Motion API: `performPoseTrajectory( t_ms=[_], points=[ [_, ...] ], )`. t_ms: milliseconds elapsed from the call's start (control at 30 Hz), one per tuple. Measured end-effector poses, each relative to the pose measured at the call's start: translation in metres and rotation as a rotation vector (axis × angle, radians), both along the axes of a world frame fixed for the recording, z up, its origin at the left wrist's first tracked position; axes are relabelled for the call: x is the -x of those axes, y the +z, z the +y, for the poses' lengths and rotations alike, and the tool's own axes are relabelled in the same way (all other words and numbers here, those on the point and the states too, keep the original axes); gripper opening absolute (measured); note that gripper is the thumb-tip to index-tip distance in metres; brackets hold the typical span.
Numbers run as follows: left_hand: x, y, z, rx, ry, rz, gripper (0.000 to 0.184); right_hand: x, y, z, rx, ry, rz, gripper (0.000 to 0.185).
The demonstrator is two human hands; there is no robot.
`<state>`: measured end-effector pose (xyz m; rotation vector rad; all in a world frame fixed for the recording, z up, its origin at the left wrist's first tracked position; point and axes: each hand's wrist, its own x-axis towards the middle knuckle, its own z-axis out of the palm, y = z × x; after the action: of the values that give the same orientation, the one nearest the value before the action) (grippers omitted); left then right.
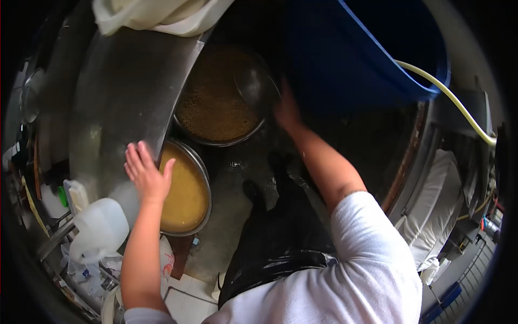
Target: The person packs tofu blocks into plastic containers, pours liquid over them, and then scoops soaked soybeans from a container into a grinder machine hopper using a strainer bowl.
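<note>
My left hand lies flat with fingers stretched out at the edge of a steel table, holding nothing. Below it stands a metal basin of cloudy yellow liquid. My right hand, dim and slightly blurred, is closed at the rim of a shiny metal bowl. The bowl is tilted over a large round basin of brown, grainy-looking contents. Shadow hides part of the right fingers, and what the bowl contains does not show.
A big blue tub stands at upper right, with a pale hose over its rim. White cloth or sacking lies on the table's far end. A translucent plastic jug is at the left. The floor looks wet around my boots.
</note>
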<state>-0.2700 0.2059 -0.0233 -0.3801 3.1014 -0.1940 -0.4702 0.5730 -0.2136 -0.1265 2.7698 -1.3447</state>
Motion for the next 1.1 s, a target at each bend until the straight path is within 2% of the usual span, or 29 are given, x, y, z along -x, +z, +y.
performPoseTrajectory(
  t_ms=[67, 133, 267, 333, 400, 533, 633, 733, 800, 933, 1033, 1067, 1100],
  points=[
    [0.0, 0.0, -0.004, 0.037, -0.055, 0.012, 0.104, 0.058, -0.033, -0.025, -0.075, 0.015, 0.003, 0.083],
    [0.004, 0.004, -0.005, 0.025, -0.086, -0.02, 0.104, 0.111, -0.036, -0.053, -0.104, 0.032, -0.067, 0.08],
    [0.01, 0.003, -0.008, -0.003, -0.162, -0.035, 0.099, 0.216, -0.11, -0.111, -0.056, 0.021, 0.133, 0.069],
    [0.01, 0.001, -0.01, -0.003, -0.168, -0.048, 0.098, 0.241, -0.128, -0.14, -0.025, -0.002, 0.191, 0.064],
    [0.009, -0.001, -0.011, -0.002, -0.167, -0.057, 0.097, 0.257, -0.127, -0.163, -0.217, 0.15, 0.231, 0.059],
    [0.008, -0.002, -0.014, -0.025, -0.161, -0.101, 0.096, 0.266, -0.157, -0.194, -0.318, 0.225, 0.353, 0.053],
    [0.007, -0.002, -0.011, -0.036, -0.152, -0.095, 0.094, 0.254, -0.147, -0.189, -0.031, 0.303, 0.142, 0.053],
    [0.01, -0.001, -0.01, -0.027, -0.165, -0.081, 0.092, 0.238, -0.129, -0.161, -0.087, 0.363, 0.299, 0.057],
    [0.01, 0.0, -0.01, -0.006, -0.179, -0.082, 0.092, 0.226, -0.128, -0.138, 0.033, 0.286, 0.008, 0.058],
    [0.008, -0.002, -0.01, -0.003, -0.178, -0.05, 0.09, 0.2, -0.194, -0.107, -0.058, 0.185, -0.003, 0.061],
    [0.01, -0.003, -0.009, 0.004, -0.184, -0.039, 0.089, 0.177, -0.198, -0.094, 0.19, 0.098, 0.088, 0.048],
    [0.01, -0.001, -0.008, 0.003, -0.18, -0.053, 0.09, 0.167, -0.199, -0.093, 0.106, 0.096, -0.261, 0.038],
    [0.01, 0.0, -0.007, 0.001, -0.175, -0.066, 0.091, 0.161, -0.2, -0.091, 0.07, 0.093, -0.436, 0.034]
  ],
)
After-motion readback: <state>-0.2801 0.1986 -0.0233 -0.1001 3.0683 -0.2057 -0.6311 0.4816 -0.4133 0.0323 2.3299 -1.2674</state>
